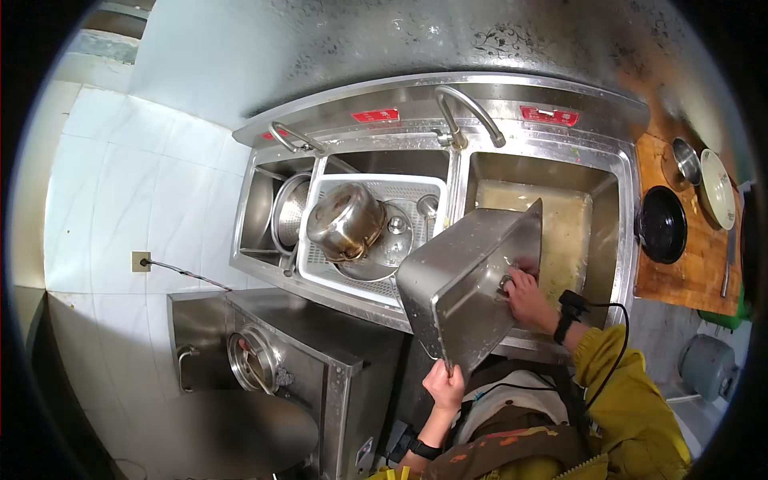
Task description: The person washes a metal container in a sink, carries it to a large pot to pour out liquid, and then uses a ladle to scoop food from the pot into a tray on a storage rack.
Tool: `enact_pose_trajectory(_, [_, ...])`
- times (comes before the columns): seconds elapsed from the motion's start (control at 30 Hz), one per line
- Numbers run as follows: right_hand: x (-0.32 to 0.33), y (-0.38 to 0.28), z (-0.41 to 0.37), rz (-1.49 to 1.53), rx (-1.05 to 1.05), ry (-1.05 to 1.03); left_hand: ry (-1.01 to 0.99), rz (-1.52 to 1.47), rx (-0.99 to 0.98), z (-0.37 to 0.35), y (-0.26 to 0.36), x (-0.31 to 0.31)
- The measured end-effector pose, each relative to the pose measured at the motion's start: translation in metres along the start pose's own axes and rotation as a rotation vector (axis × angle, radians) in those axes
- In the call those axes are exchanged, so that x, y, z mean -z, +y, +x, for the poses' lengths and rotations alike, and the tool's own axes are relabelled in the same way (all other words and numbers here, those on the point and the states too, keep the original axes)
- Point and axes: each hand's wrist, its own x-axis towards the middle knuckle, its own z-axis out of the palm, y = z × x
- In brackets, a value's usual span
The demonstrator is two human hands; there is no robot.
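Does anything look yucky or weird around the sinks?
Yes: the water in the right-hand sink looks murky and yellowish, with little bits in it. The metal bin is tipped, but the left hand grips it.

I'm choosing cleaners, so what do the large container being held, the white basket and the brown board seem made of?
Large container: probably stainless steel, satiny; grey with a metallic sheen.
White basket: likely plastic; uniformly white, with perforated sides.
Brown board: apparently wood; warm, uneven brown. Whether it is sealed, I can't tell.
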Motion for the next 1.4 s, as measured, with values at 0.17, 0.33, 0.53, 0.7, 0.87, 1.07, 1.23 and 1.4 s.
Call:
enact_pose_trajectory(0.17, [-0.058,-0.037,0.039,0.177,-0.271,-0.037,0.043,0.001,-0.016,0.0,-0.005,0.003])
enact_pose_trajectory(0.33, [-0.046,-0.082,0.024,0.271,-0.209,-0.268,0.046,0.001,0.007,0.0,-0.005,0.0])
enact_pose_trajectory(0.53, [-0.005,-0.166,-0.002,0.533,-0.019,-0.157,0.135,-0.086,0.001,0.002,-0.004,-0.007])
enact_pose_trajectory(0.7, [0.022,-0.133,-0.02,0.196,0.187,-0.048,0.058,-0.054,0.05,-0.005,-0.021,-0.004])
enact_pose_trajectory(0.87, [0.015,-0.051,-0.03,0.138,0.006,0.006,0.072,-0.146,0.067,0.005,-0.006,-0.005])
enact_pose_trajectory(1.07, [0.033,-0.131,-0.02,0.274,0.172,-0.14,0.049,-0.145,0.095,0.006,-0.008,-0.014])
enact_pose_trajectory(1.23, [0.027,-0.068,-0.022,0.197,0.077,-0.094,0.023,-0.112,0.154,0.007,-0.008,-0.012])
enact_pose_trajectory(1.4, [0.007,-0.032,-0.035,-0.085,0.182,-0.152,-0.033,-0.16,0.214,0.019,-0.011,-0.018])
